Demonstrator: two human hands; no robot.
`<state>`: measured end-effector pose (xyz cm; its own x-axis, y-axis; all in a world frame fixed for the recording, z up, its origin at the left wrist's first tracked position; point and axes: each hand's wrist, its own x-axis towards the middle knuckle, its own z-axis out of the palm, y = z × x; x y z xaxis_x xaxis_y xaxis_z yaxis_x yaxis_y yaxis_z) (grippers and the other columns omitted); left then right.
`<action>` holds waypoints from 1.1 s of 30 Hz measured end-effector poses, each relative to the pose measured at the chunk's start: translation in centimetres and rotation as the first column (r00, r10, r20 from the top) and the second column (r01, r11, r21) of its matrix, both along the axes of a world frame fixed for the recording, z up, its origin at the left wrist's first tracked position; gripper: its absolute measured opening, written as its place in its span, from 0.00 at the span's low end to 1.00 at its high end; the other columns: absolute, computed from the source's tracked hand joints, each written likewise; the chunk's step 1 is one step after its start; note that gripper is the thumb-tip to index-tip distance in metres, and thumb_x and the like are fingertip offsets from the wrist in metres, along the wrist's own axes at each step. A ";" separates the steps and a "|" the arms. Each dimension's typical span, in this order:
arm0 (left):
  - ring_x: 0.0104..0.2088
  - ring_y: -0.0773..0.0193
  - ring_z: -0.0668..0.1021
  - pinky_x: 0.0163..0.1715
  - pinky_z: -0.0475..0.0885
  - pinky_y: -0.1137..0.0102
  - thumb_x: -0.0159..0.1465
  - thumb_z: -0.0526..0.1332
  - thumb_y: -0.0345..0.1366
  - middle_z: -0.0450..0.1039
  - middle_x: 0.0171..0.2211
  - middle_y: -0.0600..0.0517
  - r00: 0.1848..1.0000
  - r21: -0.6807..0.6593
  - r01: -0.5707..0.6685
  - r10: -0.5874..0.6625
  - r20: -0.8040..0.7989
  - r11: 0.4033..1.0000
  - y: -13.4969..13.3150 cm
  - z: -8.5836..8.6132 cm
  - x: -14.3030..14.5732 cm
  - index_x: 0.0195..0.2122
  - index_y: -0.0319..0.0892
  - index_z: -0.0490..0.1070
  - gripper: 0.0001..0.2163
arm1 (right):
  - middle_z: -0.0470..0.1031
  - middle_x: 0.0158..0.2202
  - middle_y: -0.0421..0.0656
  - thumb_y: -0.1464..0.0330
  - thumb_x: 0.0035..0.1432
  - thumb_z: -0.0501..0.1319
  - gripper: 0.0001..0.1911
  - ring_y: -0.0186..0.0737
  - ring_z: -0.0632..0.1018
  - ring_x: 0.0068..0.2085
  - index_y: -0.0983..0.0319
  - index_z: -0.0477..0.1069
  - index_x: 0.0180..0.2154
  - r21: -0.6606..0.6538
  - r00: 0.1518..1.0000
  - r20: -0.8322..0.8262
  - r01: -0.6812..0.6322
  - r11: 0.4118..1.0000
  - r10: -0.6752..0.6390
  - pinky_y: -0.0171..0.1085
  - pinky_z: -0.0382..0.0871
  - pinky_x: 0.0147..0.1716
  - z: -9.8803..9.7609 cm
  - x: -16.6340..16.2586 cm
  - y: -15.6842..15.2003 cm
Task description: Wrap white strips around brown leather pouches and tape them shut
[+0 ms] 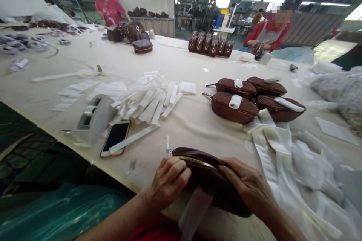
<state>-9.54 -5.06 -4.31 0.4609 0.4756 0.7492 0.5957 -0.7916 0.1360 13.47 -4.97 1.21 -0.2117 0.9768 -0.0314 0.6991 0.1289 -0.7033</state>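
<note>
A dark brown zipper bag (215, 186) is held in front of me at the table's near edge, its gold zipper facing up. My left hand (169, 180) is closed on the bag's left end, fingers curled by the zipper. White wrapping covers the zipper pull (167, 146) beyond that hand. Thumb and fingers of my right hand (249, 180) grip the right side; its fingertips are partly hidden. A translucent white strip (195, 212) hangs across the near side of the bag; what holds it is unclear.
Several finished brown bags (234, 107) lie ahead to the right, beside white wrapping material (278, 150). White paper strips (147, 99), a phone (115, 137) and a tape dispenser (96, 116) sit left. Across the table (175, 58), two people handle bags near a row of bags (210, 44).
</note>
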 end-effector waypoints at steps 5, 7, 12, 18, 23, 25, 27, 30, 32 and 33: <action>0.39 0.62 0.69 0.41 0.71 0.66 0.58 0.58 0.24 0.67 0.35 0.47 0.995 -0.153 -0.062 0.074 0.071 0.986 0.2 0.8 0.8 0.41 0.37 0.66 0.10 | 0.76 0.36 0.40 0.56 0.59 0.49 0.17 0.40 0.75 0.38 0.56 0.73 0.38 -0.014 0.997 0.021 0.072 0.997 -0.072 0.36 0.67 0.38 -0.1 -0.3 0.1; 0.38 0.62 0.69 0.40 0.71 0.67 0.59 0.57 0.25 0.67 0.35 0.48 0.993 -0.214 -0.078 0.096 0.073 0.974 0.3 1.2 1.1 0.40 0.38 0.66 0.08 | 0.76 0.36 0.40 0.56 0.59 0.49 0.17 0.41 0.75 0.38 0.56 0.72 0.38 -0.027 0.995 0.028 0.098 0.995 -0.097 0.36 0.66 0.38 -0.2 -0.4 0.3; 0.33 0.60 0.68 0.34 0.68 0.64 0.61 0.53 0.27 0.67 0.32 0.49 0.976 -0.206 -0.219 0.210 -0.066 0.954 0.8 1.6 1.9 0.34 0.39 0.66 0.04 | 0.76 0.34 0.40 0.55 0.57 0.48 0.18 0.42 0.75 0.37 0.56 0.72 0.37 -0.051 0.984 0.079 0.162 0.986 -0.158 0.37 0.66 0.36 -0.3 -0.6 0.9; 0.30 0.60 0.66 0.30 0.66 0.66 0.61 0.51 0.25 0.65 0.26 0.50 0.979 -0.145 -0.173 0.153 -0.137 0.974 1.7 2.0 2.2 0.27 0.38 0.65 0.08 | 0.76 0.33 0.39 0.54 0.57 0.48 0.19 0.41 0.75 0.36 0.55 0.72 0.36 -0.097 0.987 0.067 0.150 0.984 -0.144 0.37 0.64 0.36 -0.4 -0.4 1.0; 0.29 0.60 0.65 0.31 0.66 0.66 0.61 0.50 0.24 0.65 0.27 0.49 0.975 -0.152 -0.120 0.088 -0.203 0.981 2.0 2.7 1.5 0.27 0.38 0.65 0.09 | 0.76 0.32 0.38 0.54 0.57 0.48 0.18 0.41 0.74 0.36 0.55 0.72 0.36 -0.092 0.987 0.060 0.151 0.984 -0.146 0.37 0.64 0.36 -0.4 -0.3 1.4; 0.30 0.59 0.65 0.32 0.66 0.66 0.60 0.50 0.24 0.65 0.27 0.48 0.963 -0.185 -0.157 0.109 -0.245 0.970 1.8 2.9 1.7 0.27 0.38 0.65 0.08 | 0.75 0.31 0.38 0.54 0.57 0.48 0.18 0.41 0.74 0.34 0.55 0.72 0.35 -0.079 0.985 0.066 0.162 0.984 -0.157 0.36 0.64 0.34 -0.4 -0.4 1.7; 0.32 0.58 0.66 0.33 0.67 0.64 0.59 0.52 0.25 0.66 0.30 0.47 0.953 -0.205 -0.216 0.161 -0.255 0.955 1.7 2.8 2.4 0.30 0.38 0.65 0.05 | 0.75 0.29 0.39 0.54 0.57 0.48 0.18 0.40 0.74 0.33 0.56 0.72 0.34 -0.059 0.983 0.075 0.172 0.983 -0.168 0.36 0.64 0.33 -0.4 -0.4 1.8; 0.35 0.56 0.67 0.35 0.67 0.62 0.59 0.54 0.27 0.67 0.34 0.46 0.944 -0.224 -0.304 0.262 -0.199 0.926 1.4 2.3 3.7 0.35 0.38 0.65 0.05 | 0.75 0.29 0.40 0.55 0.58 0.47 0.19 0.40 0.74 0.33 0.57 0.72 0.34 -0.019 0.981 0.087 0.173 0.985 -0.171 0.35 0.64 0.33 -0.5 -0.6 1.7; 0.35 0.56 0.67 0.34 0.66 0.61 0.59 0.54 0.27 0.67 0.34 0.47 0.934 -0.259 -0.351 0.317 -0.164 0.900 1.4 1.9 4.4 0.35 0.39 0.65 0.04 | 0.74 0.29 0.41 0.56 0.58 0.47 0.19 0.40 0.73 0.33 0.58 0.72 0.34 0.014 0.980 0.096 0.177 0.984 -0.177 0.35 0.64 0.33 -0.7 -0.8 1.5; 0.35 0.56 0.67 0.34 0.65 0.61 0.58 0.55 0.27 0.67 0.33 0.48 0.930 -0.277 -0.364 0.333 -0.154 0.889 1.5 1.9 4.5 0.33 0.39 0.64 0.03 | 0.74 0.29 0.41 0.56 0.58 0.47 0.19 0.40 0.73 0.33 0.58 0.72 0.33 0.025 0.978 0.100 0.184 0.983 -0.185 0.35 0.64 0.33 -0.7 -0.9 1.4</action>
<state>-5.01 -3.57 -2.44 0.2894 0.8113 0.5080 0.8485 -0.4631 0.2562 12.61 -3.62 0.50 -0.0243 0.9993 -0.0279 0.7794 0.0014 -0.6265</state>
